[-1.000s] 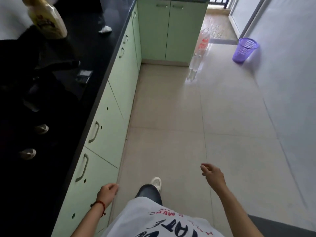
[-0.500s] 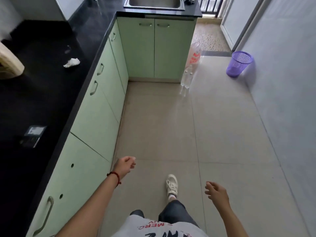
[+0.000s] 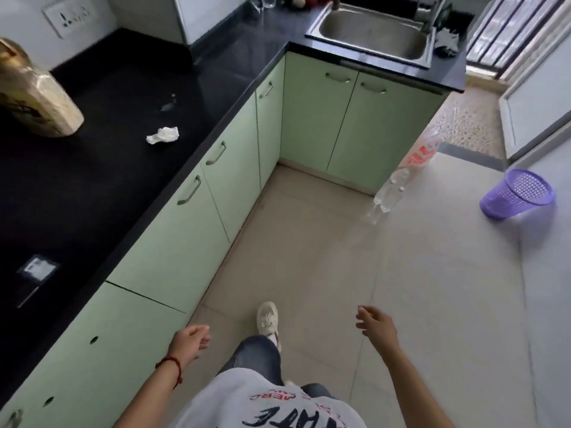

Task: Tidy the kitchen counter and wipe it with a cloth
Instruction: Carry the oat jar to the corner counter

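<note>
The small flat grey item [image 3: 37,269] near the dark counter's front edge is too dim to identify. Your left hand [image 3: 190,338], with a red string at the wrist, and your right hand [image 3: 377,325] both hang loosely curled over the pale tiled floor [image 3: 309,257], holding nothing. A crumpled white tissue [image 3: 163,135] lies on the black stone counter [image 3: 102,168], above pale green cabinets [image 3: 173,257]. A dark cloth [image 3: 445,43] sits beside the steel sink [image 3: 370,35].

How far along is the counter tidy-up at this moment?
Nothing looks done yet. A crumpled tissue and a large bag sit on the black counter. Both the left hand and right hand are empty, hanging over the floor. Clearing and wiping remain; a dark cloth lies beside the sink.
</note>
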The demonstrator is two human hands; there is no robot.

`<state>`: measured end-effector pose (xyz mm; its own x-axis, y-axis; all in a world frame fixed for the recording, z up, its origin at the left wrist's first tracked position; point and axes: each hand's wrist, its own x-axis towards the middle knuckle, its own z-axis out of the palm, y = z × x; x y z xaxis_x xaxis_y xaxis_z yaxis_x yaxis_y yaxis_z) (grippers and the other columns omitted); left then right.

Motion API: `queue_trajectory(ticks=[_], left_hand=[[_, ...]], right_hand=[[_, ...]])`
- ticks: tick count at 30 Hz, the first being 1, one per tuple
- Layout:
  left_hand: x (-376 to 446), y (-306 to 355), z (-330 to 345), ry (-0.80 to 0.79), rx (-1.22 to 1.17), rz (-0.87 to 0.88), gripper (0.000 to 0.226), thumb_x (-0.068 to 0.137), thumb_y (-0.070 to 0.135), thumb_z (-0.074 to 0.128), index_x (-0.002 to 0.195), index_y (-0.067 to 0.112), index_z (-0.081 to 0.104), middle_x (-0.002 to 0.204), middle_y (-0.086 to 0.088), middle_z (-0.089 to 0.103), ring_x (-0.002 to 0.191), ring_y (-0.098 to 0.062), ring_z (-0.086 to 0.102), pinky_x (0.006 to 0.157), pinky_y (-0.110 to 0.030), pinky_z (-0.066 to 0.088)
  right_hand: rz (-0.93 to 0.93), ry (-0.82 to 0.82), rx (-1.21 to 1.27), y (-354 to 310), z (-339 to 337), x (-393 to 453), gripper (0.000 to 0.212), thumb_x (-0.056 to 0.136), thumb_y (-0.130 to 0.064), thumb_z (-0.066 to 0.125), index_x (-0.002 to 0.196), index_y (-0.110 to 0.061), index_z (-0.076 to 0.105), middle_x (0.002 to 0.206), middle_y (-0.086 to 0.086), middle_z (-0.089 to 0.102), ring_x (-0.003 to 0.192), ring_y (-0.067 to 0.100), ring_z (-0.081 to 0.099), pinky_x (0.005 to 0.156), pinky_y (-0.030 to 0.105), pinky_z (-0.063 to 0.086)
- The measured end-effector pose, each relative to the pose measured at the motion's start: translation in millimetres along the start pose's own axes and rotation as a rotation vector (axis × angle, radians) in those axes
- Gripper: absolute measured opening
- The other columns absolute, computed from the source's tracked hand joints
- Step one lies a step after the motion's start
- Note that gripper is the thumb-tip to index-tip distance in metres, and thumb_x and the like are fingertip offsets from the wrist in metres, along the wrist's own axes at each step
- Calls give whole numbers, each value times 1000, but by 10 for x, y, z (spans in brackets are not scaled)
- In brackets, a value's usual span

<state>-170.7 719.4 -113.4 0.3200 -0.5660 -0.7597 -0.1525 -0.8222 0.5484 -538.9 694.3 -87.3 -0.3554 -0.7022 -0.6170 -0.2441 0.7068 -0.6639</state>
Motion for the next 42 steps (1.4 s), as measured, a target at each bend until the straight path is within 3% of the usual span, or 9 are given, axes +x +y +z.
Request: queue_trajectory(ticks=[8,12,16,22,24,28,34,37,42], left_hand=[[828,1021,183,34,-98,-62,20,90,11,50,99,-3,60,76,-9,60,65,-19,55,58,-25,39],[1156,1901,266,-21,-65,69,18,89,13,49,94,2,63,72,-3,61,67,-18,57,57,-24,38],[1366,2725,199,-21,-22,201,24,89,19,50,68,17,61,74,-4,65,79,-22,60,72,-28,43],[1512,3284,-15,58,-108,264,30,79,36,52,80,9,65,78,-7,62,75,-20,55,68,-29,41],[1507,3344,-84,128,-151,270,37,69,46,49,78,14,64,77,-3,63,75,-20,57,70,-30,44],[1453,3419,-215,339,-217,254,12,87,22,55,92,18,65,89,-2,66,89,-16,62,76,-19,45],[1343,3445,-429,684,-295,176,21,89,15,53,107,11,62,94,-1,63,88,-11,59,84,-25,50],[1325,3398,-521,829,-283,141,24,88,14,54,111,10,61,104,-4,63,96,-13,58,82,-24,47],[1377,3339,-796,990,-239,105,27,87,14,55,113,7,60,114,-8,60,105,-18,56,88,-30,47]], right_hand=[[-35,-93,-90,-1138,328,1140,21,92,-16,50,106,-5,60,89,10,62,68,17,59,64,30,43],[-82,-113,-131,-1676,425,1491,20,92,-17,49,106,-6,60,82,4,62,70,17,59,66,30,45],[-82,-163,-178,-2103,536,1836,25,93,-14,48,111,1,58,88,11,61,69,18,58,61,25,44],[-182,-267,-305,-2891,926,2383,24,91,-13,52,106,2,63,81,6,65,67,17,61,67,31,46],[-264,-325,-363,-3266,1136,2534,24,90,-15,53,106,-1,64,85,9,67,69,17,62,74,35,48],[-482,-477,-505,-4078,1676,2715,24,90,-18,55,107,-4,65,84,9,68,78,24,65,77,41,51],[-796,-761,-655,-5126,2490,2495,22,90,-20,54,108,-13,65,90,2,67,88,16,62,69,21,42],[-892,-858,-674,-5426,2886,2318,23,89,-17,55,109,-12,65,89,-1,64,85,12,60,61,1,42],[-981,-952,-710,-5688,3441,2047,24,89,-21,54,111,-15,64,93,-3,64,88,10,60,65,7,40]])
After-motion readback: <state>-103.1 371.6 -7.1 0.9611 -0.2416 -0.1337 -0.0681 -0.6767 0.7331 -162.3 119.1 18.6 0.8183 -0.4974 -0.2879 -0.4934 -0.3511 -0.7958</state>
